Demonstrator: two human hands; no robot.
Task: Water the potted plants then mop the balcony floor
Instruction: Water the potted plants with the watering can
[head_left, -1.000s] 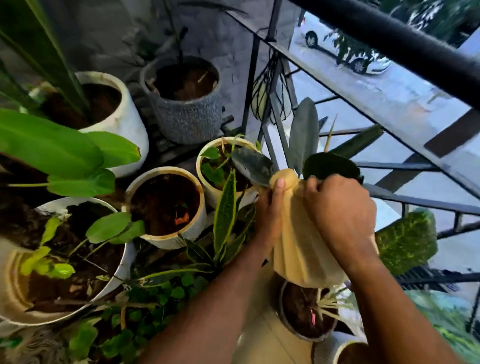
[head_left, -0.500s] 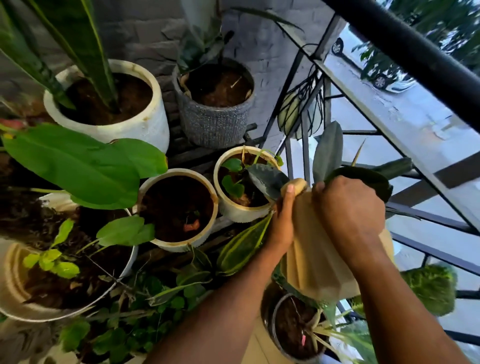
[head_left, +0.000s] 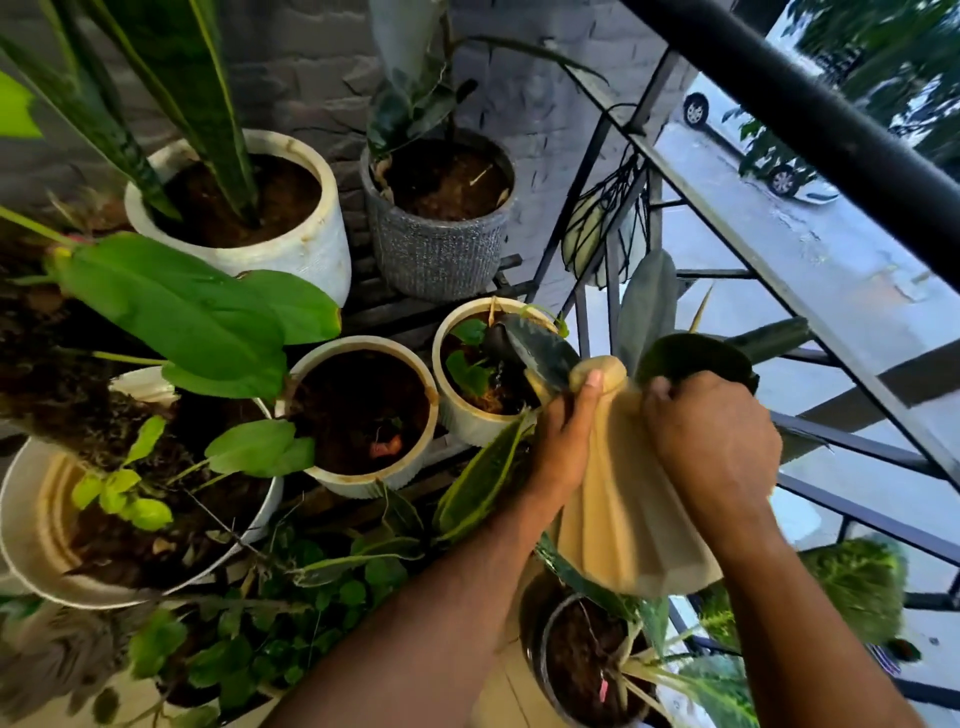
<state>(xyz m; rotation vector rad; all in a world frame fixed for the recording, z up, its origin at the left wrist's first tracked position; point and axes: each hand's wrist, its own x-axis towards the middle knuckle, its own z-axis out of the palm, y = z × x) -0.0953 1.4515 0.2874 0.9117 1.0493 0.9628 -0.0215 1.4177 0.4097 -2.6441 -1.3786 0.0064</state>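
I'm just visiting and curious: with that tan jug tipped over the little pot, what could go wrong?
The tan jug, held in both hands, pours into the small cream pot, which could overflow onto the rack. A dark leaf crosses the spout and may deflect water. The railing is close, so spills could fall outside.

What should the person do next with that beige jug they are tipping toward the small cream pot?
Probably tip the beige jug a little further. Both the left hand and the right hand grip it, with its mouth at the rim of the small cream pot, and I cannot make out a clear stream of water reaching the soil yet.
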